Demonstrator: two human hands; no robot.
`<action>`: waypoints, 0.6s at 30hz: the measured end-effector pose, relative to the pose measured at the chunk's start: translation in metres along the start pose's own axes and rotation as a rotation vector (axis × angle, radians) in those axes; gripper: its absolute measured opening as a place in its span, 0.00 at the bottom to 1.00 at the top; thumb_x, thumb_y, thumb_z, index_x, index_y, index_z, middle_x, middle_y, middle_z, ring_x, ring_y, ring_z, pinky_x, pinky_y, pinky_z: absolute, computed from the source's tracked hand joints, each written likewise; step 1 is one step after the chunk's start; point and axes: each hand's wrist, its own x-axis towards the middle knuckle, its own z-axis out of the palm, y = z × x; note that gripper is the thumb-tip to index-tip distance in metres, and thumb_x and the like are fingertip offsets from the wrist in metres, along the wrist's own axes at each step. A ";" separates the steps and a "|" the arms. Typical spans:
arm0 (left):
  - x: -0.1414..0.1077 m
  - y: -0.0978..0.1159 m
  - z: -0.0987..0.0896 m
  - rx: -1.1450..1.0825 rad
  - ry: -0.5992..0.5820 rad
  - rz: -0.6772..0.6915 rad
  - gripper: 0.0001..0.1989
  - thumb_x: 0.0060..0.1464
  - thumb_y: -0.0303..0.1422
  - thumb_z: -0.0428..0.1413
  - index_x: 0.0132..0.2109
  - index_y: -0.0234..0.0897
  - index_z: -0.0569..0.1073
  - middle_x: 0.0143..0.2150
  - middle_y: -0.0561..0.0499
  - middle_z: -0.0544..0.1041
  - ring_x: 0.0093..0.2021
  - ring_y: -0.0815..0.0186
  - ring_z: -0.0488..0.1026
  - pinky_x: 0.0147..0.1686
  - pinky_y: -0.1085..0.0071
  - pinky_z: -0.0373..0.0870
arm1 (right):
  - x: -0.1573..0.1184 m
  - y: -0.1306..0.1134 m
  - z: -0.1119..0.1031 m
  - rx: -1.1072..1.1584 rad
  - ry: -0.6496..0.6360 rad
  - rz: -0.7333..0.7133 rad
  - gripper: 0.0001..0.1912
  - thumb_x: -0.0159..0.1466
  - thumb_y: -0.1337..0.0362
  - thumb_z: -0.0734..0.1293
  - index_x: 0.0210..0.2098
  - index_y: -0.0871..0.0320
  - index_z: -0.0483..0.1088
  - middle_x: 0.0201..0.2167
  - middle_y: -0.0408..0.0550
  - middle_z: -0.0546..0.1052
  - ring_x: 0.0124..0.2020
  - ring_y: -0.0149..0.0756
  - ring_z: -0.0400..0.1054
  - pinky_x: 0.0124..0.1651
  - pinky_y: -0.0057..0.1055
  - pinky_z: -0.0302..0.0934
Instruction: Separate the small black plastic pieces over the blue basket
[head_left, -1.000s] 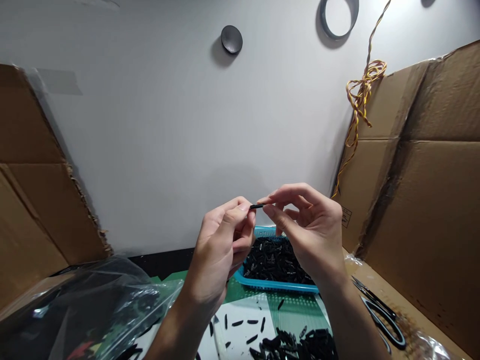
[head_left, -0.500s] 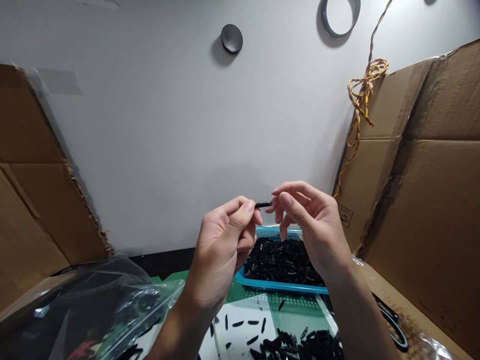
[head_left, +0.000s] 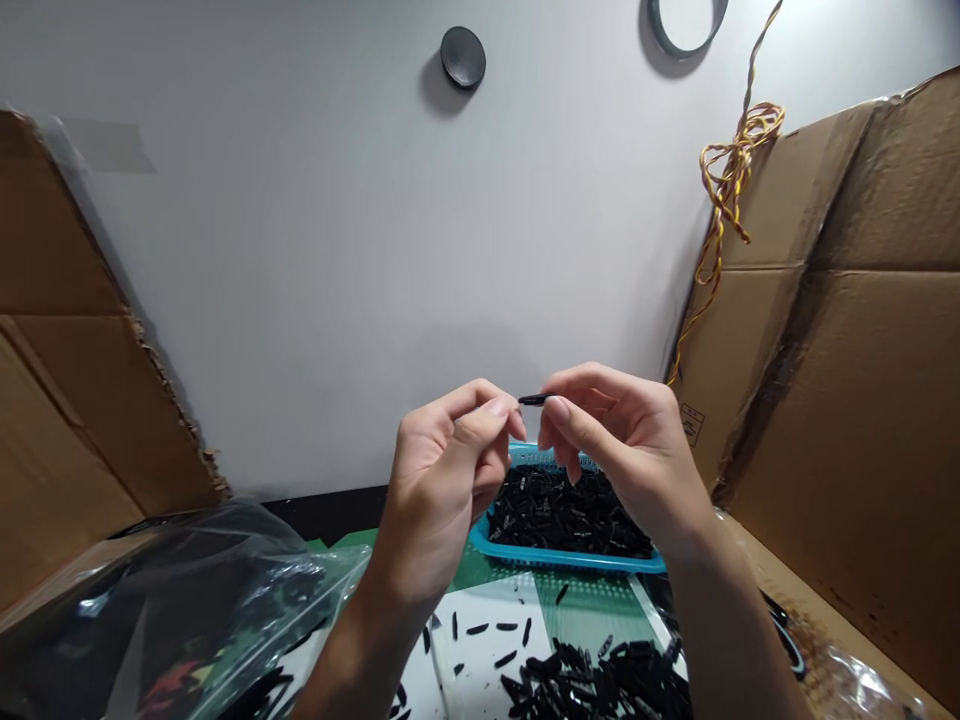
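Observation:
Between my two hands is a small, slender black piece (head_left: pixel 533 399), held level above the basket. My right hand (head_left: pixel 619 440) pinches its right end between thumb and index finger, the other fingers loosely curled. The closed thumb and index finger of my left hand (head_left: pixel 450 460) meet its left end; how much they cover is hidden. Behind and below stands a blue plastic basket (head_left: pixel 562 562) full of similar black pieces. In front of it lies a heap of black pieces (head_left: pixel 600 680), with several single ones (head_left: pixel 507 627) spread on a white sheet (head_left: pixel 487 600).
A clear plastic bag (head_left: pixel 247 590) with dark contents lies at left. Cardboard panels stand at left (head_left: pixel 67 380) and right (head_left: pixel 870 380). A twisted yellow-brown wire (head_left: pixel 724 200) hangs at right. Black-handled scissors (head_left: pixel 784 635) lie beyond my right forearm. A green mat (head_left: pixel 469 580) covers the table.
My right thumb and index finger have closed on the black piece, which has shifted slightly right, showing less in my left fingertips. The view has tilted slightly down.

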 end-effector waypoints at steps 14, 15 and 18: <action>0.001 0.003 0.002 0.061 0.085 0.050 0.16 0.63 0.38 0.60 0.28 0.38 0.72 0.17 0.60 0.53 0.16 0.77 0.45 0.14 0.79 0.41 | -0.003 -0.003 0.002 -0.072 -0.077 -0.027 0.07 0.66 0.69 0.77 0.43 0.54 0.83 0.28 0.40 0.82 0.26 0.29 0.73 0.27 0.27 0.67; 0.002 0.003 0.001 0.074 0.093 0.056 0.17 0.63 0.38 0.61 0.27 0.38 0.71 0.17 0.60 0.54 0.16 0.77 0.45 0.14 0.79 0.41 | -0.003 -0.003 0.002 -0.093 -0.074 -0.033 0.06 0.67 0.69 0.77 0.43 0.54 0.83 0.28 0.40 0.82 0.26 0.28 0.73 0.27 0.27 0.67; 0.003 0.003 0.000 0.096 0.092 0.054 0.18 0.63 0.38 0.61 0.26 0.38 0.69 0.17 0.60 0.54 0.16 0.77 0.45 0.14 0.78 0.41 | -0.002 -0.002 0.002 -0.143 -0.053 -0.057 0.06 0.69 0.68 0.75 0.45 0.53 0.83 0.29 0.40 0.82 0.27 0.29 0.74 0.28 0.28 0.68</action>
